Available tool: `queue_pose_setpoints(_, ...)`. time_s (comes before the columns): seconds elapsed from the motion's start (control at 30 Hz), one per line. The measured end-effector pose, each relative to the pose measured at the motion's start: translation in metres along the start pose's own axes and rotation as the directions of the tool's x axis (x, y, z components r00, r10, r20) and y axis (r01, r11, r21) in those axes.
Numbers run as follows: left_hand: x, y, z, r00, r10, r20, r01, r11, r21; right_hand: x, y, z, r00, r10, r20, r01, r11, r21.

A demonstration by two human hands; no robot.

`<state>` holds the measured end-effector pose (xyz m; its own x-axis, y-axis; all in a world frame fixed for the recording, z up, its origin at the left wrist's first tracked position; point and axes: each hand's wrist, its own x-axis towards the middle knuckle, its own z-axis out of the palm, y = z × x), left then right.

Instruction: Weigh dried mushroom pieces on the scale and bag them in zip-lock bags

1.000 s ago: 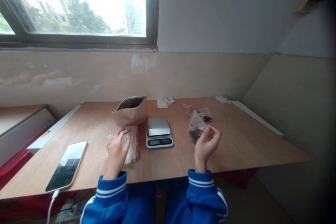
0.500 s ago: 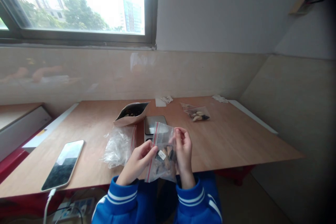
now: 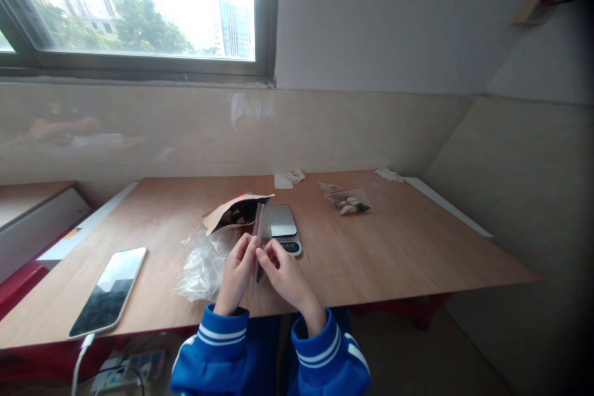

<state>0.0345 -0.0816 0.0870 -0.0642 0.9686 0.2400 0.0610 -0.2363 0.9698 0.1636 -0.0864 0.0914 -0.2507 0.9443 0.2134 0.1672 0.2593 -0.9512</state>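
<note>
A clear zip bag (image 3: 261,223) with a red seal strip is turned nearly edge-on between my hands, its contents mostly hidden. My left hand (image 3: 237,269) pinches the strip from the left. Close against it, my right hand (image 3: 282,269) is closed on the same bag from the right. Just behind stands an open brown paper pouch (image 3: 218,215) with dark pieces inside. The small digital scale (image 3: 283,221) lies right of the bag, its display lit. To the left of my left hand is a pile of clear plastic bags (image 3: 202,269).
A filled zip bag (image 3: 349,201) with pale and dark pieces lies farther back on the right. A phone (image 3: 111,291) on a white cable lies at the left front. Crumpled tissue (image 3: 295,177) sits at the table's (image 3: 408,241) back edge.
Both hands have come together and turned the zip bag from face-on to edge-on, shifting it left. The scale is more exposed now. The paper pouch's mouth has changed shape and tilts more toward me.
</note>
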Motion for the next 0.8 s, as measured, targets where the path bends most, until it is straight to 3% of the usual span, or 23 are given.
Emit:
queue_pose_setpoints(0.23, -0.002, -0.003, -0.001, 0.999, -0.012, -0.038, 0.013, 0.999, 0.029, 0.003, -0.002, 0.005, 0.999, -0.042, 0.015, 0.044, 0.993, -0.114)
queue_pose_setpoints(0.43, -0.007, -0.006, -0.002, 0.998, -0.026, 0.054, 0.022, 0.996, 0.085, -0.001, 0.002, 0.010, 0.998, -0.059, 0.002, 0.058, 0.968, -0.245)
queue_pose_setpoints(0.63, -0.006, -0.004, -0.003, 0.997, -0.023, 0.068, 0.014, 0.992, 0.127, -0.002, 0.008, 0.008, 0.993, -0.108, -0.040, 0.093, 0.959, -0.267)
queue_pose_setpoints(0.8, -0.007, -0.006, -0.002, 0.997, -0.027, 0.074, 0.017, 0.990, 0.140, -0.002, 0.007, 0.005, 0.997, -0.074, -0.023, 0.063, 0.951, -0.303)
